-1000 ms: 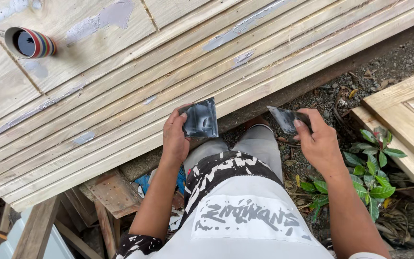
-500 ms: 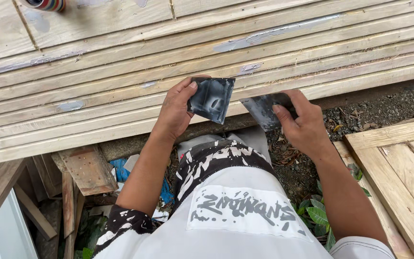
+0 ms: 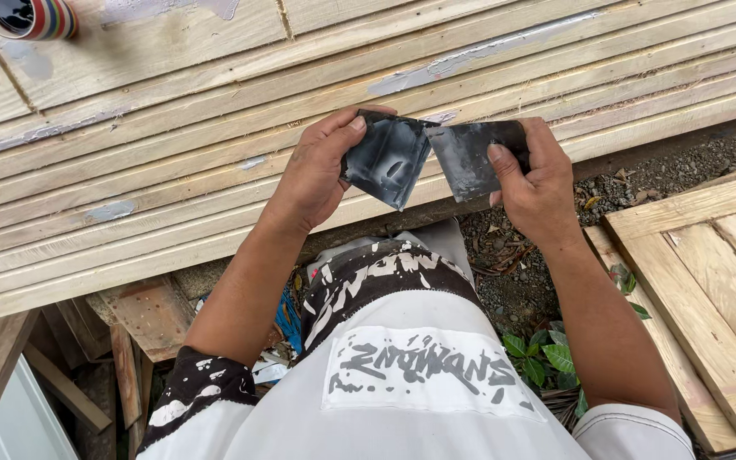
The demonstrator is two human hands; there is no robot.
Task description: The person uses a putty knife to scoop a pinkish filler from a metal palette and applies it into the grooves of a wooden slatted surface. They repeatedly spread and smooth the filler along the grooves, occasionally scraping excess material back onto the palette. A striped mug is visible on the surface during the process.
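Pinched dark sheets, left hand [image 3: 313, 175], right hand [image 3: 538, 183], edges meeting

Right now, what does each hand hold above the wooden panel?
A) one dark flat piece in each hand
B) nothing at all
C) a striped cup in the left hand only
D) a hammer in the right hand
A: the left hand pinches one dark flat piece and the right hand another dark piece, edges meeting over the wooden panel.
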